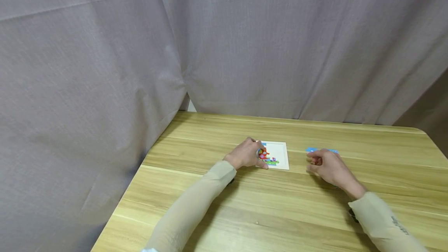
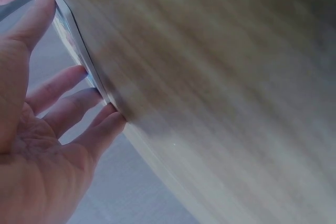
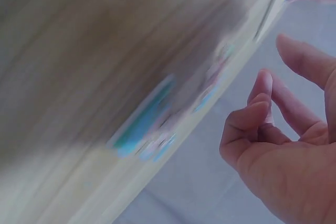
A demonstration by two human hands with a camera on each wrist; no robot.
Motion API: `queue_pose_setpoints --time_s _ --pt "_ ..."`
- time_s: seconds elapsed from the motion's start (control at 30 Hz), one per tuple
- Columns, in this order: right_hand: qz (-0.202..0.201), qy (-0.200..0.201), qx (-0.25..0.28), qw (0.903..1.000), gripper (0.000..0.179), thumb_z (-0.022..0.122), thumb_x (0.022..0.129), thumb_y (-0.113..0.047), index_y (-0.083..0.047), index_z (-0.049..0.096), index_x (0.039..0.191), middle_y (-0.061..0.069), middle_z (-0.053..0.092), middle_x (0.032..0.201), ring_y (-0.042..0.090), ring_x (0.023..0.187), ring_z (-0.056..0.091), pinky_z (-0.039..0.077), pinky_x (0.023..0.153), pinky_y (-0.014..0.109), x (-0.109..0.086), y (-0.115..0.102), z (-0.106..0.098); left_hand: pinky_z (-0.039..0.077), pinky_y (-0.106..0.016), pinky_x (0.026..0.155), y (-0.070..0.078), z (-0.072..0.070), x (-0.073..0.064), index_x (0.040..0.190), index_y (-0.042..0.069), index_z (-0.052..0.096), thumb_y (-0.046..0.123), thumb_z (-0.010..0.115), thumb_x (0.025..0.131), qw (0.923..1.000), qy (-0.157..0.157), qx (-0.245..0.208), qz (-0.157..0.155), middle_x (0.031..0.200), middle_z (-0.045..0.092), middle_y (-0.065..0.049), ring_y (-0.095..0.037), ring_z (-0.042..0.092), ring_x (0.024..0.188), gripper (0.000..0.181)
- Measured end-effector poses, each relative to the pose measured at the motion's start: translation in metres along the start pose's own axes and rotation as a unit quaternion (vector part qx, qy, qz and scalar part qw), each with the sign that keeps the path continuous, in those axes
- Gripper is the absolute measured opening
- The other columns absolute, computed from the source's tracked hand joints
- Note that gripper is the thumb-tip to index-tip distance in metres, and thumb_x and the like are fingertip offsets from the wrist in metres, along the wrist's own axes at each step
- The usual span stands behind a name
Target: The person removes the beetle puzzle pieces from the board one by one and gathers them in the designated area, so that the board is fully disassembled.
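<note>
A white-framed jigsaw puzzle (image 1: 285,154), partly filled with red, green and blue pieces, lies flat on the table. My left hand (image 1: 247,154) rests over its left side, thumb at the near edge and spread fingertips toward the far left corner. In the left wrist view those fingertips (image 2: 84,72) touch the frame and the tabletop. To the right, my right hand (image 1: 329,166) hovers by loose puzzle pieces (image 1: 311,149), covering part of them. The right wrist view shows its thumb (image 3: 302,59) apart from loosely bent fingers, with nothing between them. Blurred loose pieces (image 3: 142,121) lie on the table beside it.
The wooden table (image 1: 224,213) reaches back to a grey curtain (image 1: 245,49), which also hangs along the left side. The table's rounded far right corner shows at the right. Bare wood separates the puzzle frame from the loose pieces.
</note>
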State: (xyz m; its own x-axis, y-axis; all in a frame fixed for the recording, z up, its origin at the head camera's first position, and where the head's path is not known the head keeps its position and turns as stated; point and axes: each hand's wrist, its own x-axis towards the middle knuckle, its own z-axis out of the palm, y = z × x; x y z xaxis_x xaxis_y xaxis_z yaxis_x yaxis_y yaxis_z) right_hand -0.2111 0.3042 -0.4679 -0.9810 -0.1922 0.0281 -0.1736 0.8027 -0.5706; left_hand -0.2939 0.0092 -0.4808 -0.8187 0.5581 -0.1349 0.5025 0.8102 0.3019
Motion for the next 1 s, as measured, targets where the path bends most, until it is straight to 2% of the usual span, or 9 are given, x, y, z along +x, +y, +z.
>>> queue_pose_setpoints --time_s 0.1,0.13,0.23,0.53,0.77,1.0 --pt "-0.007 -0.011 0.004 0.9999 0.043 0.081 0.096 -0.011 0.012 0.071 0.131 0.018 0.074 0.110 0.023 0.096 0.064 0.052 0.081 0.030 0.003 -0.014 0.007 0.053 -0.034 0.121 0.000 0.000 0.000 0.149 0.019 0.068 0.055 0.088 0.088 1.0000 0.000 0.001 -0.001 0.153 0.067 -0.005 -0.026 0.056 0.150 0.073" --pt "-0.008 -0.015 0.006 0.9998 0.043 0.081 0.097 -0.011 0.012 0.071 0.132 0.018 0.074 0.111 0.024 0.097 0.064 0.051 0.076 0.026 0.004 -0.017 0.010 0.053 -0.034 0.121 0.000 0.000 0.000 0.149 0.019 0.068 0.055 0.088 0.088 1.0000 0.001 0.002 -0.001 0.152 0.067 -0.005 -0.026 0.056 0.150 0.073" --pt "-0.007 -0.023 0.015 0.9996 0.042 0.080 0.097 -0.011 0.012 0.071 0.131 0.018 0.072 0.111 0.024 0.097 0.062 0.051 0.077 0.026 0.009 -0.028 0.019 0.054 -0.034 0.120 0.001 -0.001 0.000 0.149 0.019 0.068 0.055 0.088 0.089 1.0000 0.002 0.004 0.001 0.152 0.068 -0.006 -0.027 0.056 0.150 0.073" --pt "-0.029 -0.030 0.025 0.9988 0.039 0.082 0.095 -0.009 0.011 0.073 0.127 0.024 0.073 0.116 0.030 0.102 0.069 0.059 0.088 0.045 0.031 -0.052 0.049 0.055 -0.035 0.119 -0.001 -0.001 -0.001 0.149 0.016 0.067 0.056 0.088 0.088 1.0000 0.005 0.002 0.002 0.152 0.067 -0.010 -0.026 0.058 0.147 0.075" --pt "-0.067 -0.040 -0.009 0.9969 0.041 0.083 0.093 -0.008 0.013 0.073 0.127 0.016 0.066 0.097 0.025 0.091 0.055 0.050 0.082 0.040 0.043 -0.060 0.059 0.055 -0.035 0.120 0.001 -0.002 -0.001 0.148 0.016 0.068 0.056 0.088 0.088 0.9999 0.007 0.000 0.010 0.154 0.066 -0.010 -0.027 0.057 0.150 0.075" --pt "-0.060 -0.035 -0.011 0.9975 0.038 0.083 0.092 -0.005 0.014 0.074 0.123 0.021 0.071 0.105 0.028 0.095 0.061 0.057 0.088 0.051 0.045 -0.062 0.063 0.054 -0.035 0.120 0.001 -0.002 -0.002 0.148 0.016 0.067 0.055 0.088 0.089 1.0000 0.006 -0.003 0.004 0.156 0.064 -0.010 -0.026 0.056 0.151 0.074"
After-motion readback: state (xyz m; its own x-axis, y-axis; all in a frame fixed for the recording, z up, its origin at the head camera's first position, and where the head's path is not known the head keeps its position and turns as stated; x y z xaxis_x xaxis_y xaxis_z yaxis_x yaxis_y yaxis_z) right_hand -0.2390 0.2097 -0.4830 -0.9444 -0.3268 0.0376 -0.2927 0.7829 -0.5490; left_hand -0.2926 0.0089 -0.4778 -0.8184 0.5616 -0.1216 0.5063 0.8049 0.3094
